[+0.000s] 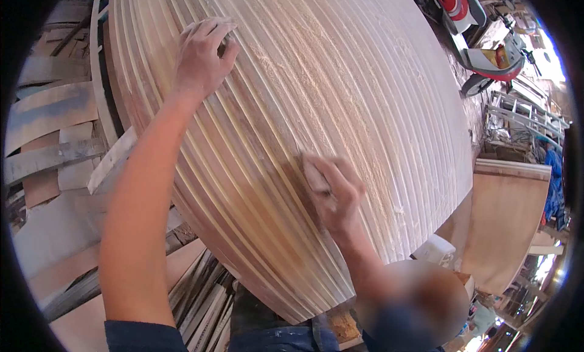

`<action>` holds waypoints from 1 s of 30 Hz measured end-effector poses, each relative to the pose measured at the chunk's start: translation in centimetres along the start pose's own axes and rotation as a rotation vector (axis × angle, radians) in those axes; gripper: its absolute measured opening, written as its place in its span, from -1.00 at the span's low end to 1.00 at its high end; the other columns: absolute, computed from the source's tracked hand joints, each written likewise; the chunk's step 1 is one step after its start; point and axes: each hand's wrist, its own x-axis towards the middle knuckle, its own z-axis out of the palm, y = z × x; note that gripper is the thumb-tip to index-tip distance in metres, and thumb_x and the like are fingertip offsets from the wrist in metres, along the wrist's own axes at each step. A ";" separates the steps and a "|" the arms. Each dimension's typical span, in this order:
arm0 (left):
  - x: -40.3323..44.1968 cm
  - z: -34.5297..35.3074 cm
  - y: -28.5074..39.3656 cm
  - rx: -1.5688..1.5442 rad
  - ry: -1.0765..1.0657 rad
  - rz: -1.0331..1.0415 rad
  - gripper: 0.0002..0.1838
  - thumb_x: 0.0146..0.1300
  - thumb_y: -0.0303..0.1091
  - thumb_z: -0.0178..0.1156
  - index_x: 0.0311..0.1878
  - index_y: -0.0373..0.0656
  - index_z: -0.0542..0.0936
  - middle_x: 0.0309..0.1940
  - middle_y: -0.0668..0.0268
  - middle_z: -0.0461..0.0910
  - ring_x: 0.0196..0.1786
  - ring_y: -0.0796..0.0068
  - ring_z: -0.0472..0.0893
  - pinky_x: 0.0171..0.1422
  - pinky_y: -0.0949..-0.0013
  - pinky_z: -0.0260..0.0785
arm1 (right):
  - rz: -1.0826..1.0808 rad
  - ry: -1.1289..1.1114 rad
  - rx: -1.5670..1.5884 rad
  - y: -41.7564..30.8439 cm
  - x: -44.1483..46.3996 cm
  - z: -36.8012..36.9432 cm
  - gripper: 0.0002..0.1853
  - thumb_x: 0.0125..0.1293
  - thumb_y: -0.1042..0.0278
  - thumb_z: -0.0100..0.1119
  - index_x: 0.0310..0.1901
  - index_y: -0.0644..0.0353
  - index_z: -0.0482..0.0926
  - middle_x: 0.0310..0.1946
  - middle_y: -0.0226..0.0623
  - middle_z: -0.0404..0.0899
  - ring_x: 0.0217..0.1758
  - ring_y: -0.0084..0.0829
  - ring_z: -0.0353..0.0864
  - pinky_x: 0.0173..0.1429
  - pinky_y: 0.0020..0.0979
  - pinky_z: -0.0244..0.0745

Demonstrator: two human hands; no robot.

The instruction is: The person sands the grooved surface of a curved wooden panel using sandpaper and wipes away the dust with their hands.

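Note:
A large curved wooden panel with long raised ribs fills the middle of the head view. Pale sawdust lies along its grooves. My left hand rests on the upper left part of the panel, fingers curled and dusty, with a gap by the thumb. What it grips, if anything, is hidden. Lower and to the right, my right hand presses on the ribs with bent fingers. Something pale shows at its fingertips, too unclear to name.
Curved plywood offcuts and thin wood strips lie to the left and below. At right are a red and white scooter, a leaning board, a ladder, a white container and blue sheeting.

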 end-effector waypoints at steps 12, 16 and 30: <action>0.3 0.6 -0.6 -0.087 0.011 -0.035 -0.66 0.37 -0.23 0.22 0.16 -0.07 0.69 0.25 0.31 0.64 0.35 0.14 0.55 0.55 0.08 0.27 | 0.016 -0.045 -0.001 -0.2 -0.1 -0.7 -0.52 0.03 0.70 0.34 0.07 0.19 0.70 -0.18 -0.13 0.63 -0.13 -0.07 0.66 -0.05 -0.17 0.55; 0.1 0.5 -0.4 -0.105 -0.010 -0.049 -0.66 0.38 -0.24 0.21 0.16 -0.08 0.69 0.25 0.30 0.64 0.34 0.14 0.56 0.56 0.07 0.27 | 0.028 -0.042 0.123 0.0 3.3 1.4 -0.49 0.05 0.70 0.34 0.11 0.15 0.71 -0.19 -0.12 0.63 -0.13 -0.09 0.66 -0.06 -0.16 0.54; 0.6 0.1 -0.1 -0.059 0.008 -0.011 -0.66 0.42 -0.34 0.19 0.21 -0.15 0.66 0.22 0.17 0.64 0.33 0.07 0.57 0.48 0.07 0.36 | 0.125 0.084 0.103 -0.7 -0.4 0.4 -0.58 0.05 0.68 0.41 0.00 0.15 0.76 -0.23 -0.18 0.61 -0.17 -0.18 0.63 -0.05 -0.20 0.54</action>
